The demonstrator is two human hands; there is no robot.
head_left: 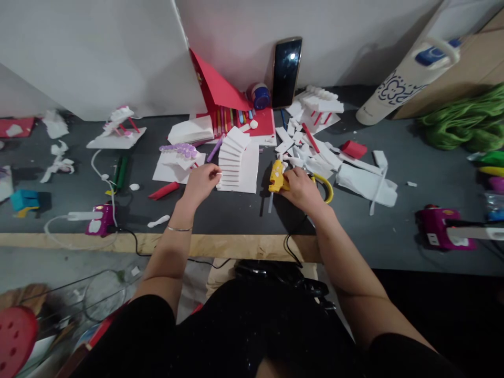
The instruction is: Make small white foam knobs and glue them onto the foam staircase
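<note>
My left hand (pixel 201 182) is closed in a pinch at the left edge of a curved row of white foam strips (pixel 229 167), laid like steps on a white board (pixel 249 170). Something small and white shows at its fingertips, too small to name. To the right, my right hand (pixel 302 188) grips a yellow hot glue gun (pixel 276 177), with a clear glue stick (pixel 271 202) poking out towards me. Beyond that hand lie white foam scraps (pixel 293 137). A yellow scissors handle (pixel 326 189) shows by its wrist side.
Finished-looking small white models stand around, one with purple trim (pixel 179 152), another with red posts (pixel 321 105). A phone (pixel 286 73) leans on the wall beside a blue-lidded jar (pixel 260 96). A white bottle (pixel 405 86), green yarn (pixel 466 118) and purple power strips (pixel 443 228) flank the workspace.
</note>
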